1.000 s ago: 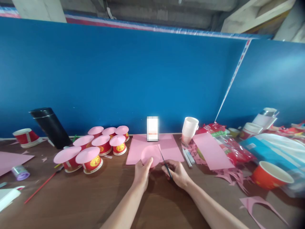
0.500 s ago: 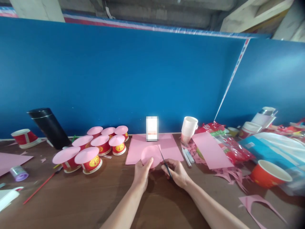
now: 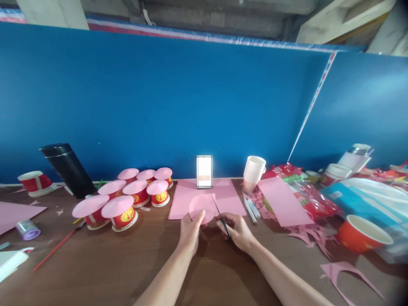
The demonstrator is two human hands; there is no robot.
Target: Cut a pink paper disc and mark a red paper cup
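Note:
Between thumb and fingers, my left hand (image 3: pixel 191 227) pinches a round pink paper disc (image 3: pixel 201 207) by its near edge. My right hand (image 3: pixel 237 231) is closed on a pair of dark scissors (image 3: pixel 224 223), whose blades point up and away from me, just right of the disc. Whether the blades touch the disc I cannot tell. Both hands are above the brown table, at the near edge of pink paper sheets (image 3: pixel 181 199). Left of them stand several red cups (image 3: pixel 123 218) topped with shallow pink paper cones (image 3: pixel 117 206).
A black bottle (image 3: pixel 68 170) leans at the left, near a red brush (image 3: pixel 55 250). To the right are stacked white cups (image 3: pixel 253 172), white markers (image 3: pixel 251 209), a pink sheet (image 3: pixel 283 202), paper scraps (image 3: pixel 310 236) and an orange bowl (image 3: pixel 363 233). Behind stands a blue partition (image 3: pixel 191 93).
The camera view has shifted very slightly, so the surroundings sit a little to the right. My hands, the disc and the scissors keep nearly the same pose.

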